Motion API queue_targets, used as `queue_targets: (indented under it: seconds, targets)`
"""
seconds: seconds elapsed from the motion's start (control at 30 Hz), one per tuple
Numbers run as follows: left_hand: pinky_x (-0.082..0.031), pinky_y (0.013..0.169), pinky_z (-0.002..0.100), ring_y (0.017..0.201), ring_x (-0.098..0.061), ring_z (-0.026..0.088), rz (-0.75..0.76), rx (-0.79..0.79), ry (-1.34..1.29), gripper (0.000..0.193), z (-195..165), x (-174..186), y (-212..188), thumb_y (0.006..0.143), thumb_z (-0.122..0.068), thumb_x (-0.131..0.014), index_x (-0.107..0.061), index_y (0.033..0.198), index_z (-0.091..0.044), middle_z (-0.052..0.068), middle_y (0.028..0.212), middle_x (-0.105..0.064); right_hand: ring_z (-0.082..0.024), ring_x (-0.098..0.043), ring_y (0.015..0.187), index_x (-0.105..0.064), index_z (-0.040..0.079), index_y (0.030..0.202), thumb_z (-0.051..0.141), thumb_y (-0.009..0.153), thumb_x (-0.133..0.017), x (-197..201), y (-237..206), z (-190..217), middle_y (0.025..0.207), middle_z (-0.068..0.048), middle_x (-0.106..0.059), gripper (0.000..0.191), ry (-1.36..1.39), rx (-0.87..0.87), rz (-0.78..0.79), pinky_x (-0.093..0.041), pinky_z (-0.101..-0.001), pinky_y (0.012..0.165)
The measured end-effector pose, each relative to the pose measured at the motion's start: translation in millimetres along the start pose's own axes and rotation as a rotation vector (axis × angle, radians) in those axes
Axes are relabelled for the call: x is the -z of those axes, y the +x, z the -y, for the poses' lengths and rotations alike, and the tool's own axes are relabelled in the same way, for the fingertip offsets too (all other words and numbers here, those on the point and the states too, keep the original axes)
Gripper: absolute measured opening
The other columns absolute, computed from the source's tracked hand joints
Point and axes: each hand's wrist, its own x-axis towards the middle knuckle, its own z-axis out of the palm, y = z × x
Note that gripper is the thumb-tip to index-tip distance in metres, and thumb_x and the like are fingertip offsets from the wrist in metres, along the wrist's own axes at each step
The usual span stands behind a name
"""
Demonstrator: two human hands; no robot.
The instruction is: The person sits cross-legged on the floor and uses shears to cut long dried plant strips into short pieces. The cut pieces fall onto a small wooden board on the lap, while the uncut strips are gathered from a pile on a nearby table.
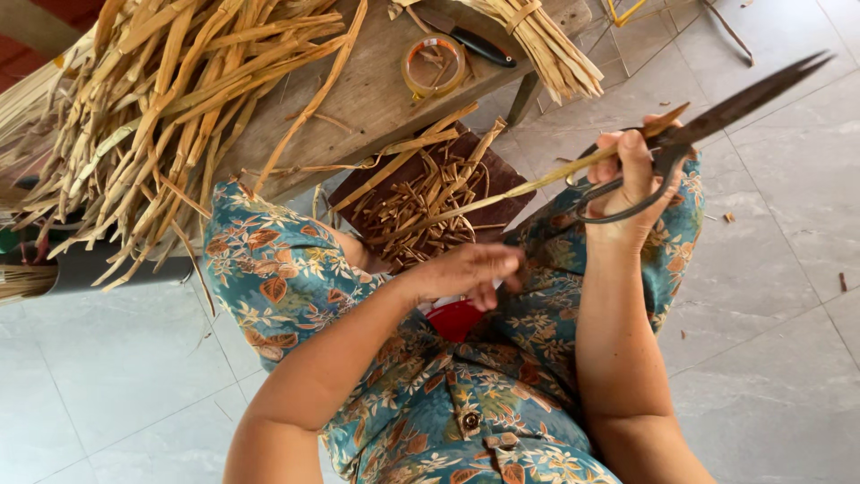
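My right hand (627,179) grips the loop handles of large dark scissors (717,121), whose blades point up and to the right. A long pale dried strip (502,193) runs from the blades down to my left hand (470,269), which pinches its lower end above my lap. The lap is covered by a teal floral dress (296,278). A red object (455,315) sits in the lap just under my left hand.
A dark brown tray (502,184) with several cut strip pieces lies between my knees. A wooden bench (376,90) holds a big pile of dried strips (170,99), a tape roll (434,64), a dark-handled knife (479,45) and a tied bundle (546,45). Grey floor tiles (770,341) surround me.
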Motion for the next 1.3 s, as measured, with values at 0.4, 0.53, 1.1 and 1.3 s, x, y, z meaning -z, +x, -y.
queue_targets:
  seconds: [0.4,0.53,1.1,1.3]
  targets:
    - [-0.051,0.055,0.022,0.067,-0.064,0.008,-0.771,-0.87,-0.886,0.033,-14.6,86.7,-39.1,0.103,-0.03,-0.066,-0.064,0.125,-0.005,0.008,0.104,-0.076,-0.011,-0.049,0.059,-0.053,0.007,0.139,0.011,0.112,-0.071,50.7,22.3,17.4,0.089,-0.011,-0.067,0.033,0.201,0.017,-0.072,-0.037,-0.0251,0.053]
    - [-0.05,0.052,0.024,0.062,-0.062,0.009,-0.978,-1.083,-0.809,0.044,-31.5,111.3,-75.9,0.101,-0.036,-0.063,-0.06,0.134,-0.006,0.009,0.097,-0.075,-0.012,-0.052,0.057,-0.056,0.005,0.132,0.008,0.112,-0.074,32.3,19.9,14.6,0.085,-0.012,-0.067,0.027,-0.075,0.116,-0.044,-0.039,-0.0254,0.05]
    - [-0.054,0.061,0.031,0.057,-0.068,0.012,-1.102,-0.403,0.58,0.048,-53.8,73.5,-95.5,0.107,-0.032,-0.053,-0.046,0.154,-0.025,0.003,0.063,-0.065,-0.015,-0.072,0.086,-0.066,0.013,0.135,0.03,0.077,-0.089,-36.4,-22.3,-30.8,0.098,-0.007,-0.077,0.065,-1.308,-0.206,0.511,-0.054,-0.0324,0.072]
    - [-0.055,0.068,0.038,0.061,-0.07,0.018,-1.001,-0.214,0.692,0.048,-61.2,66.2,-97.1,0.105,-0.04,-0.051,-0.046,0.152,-0.033,0.002,0.06,-0.065,-0.008,-0.069,0.09,-0.064,0.01,0.134,0.023,0.082,-0.088,-27.0,-11.1,-16.4,0.105,-0.002,-0.076,0.059,-0.874,-0.311,0.432,-0.054,-0.0242,0.075]
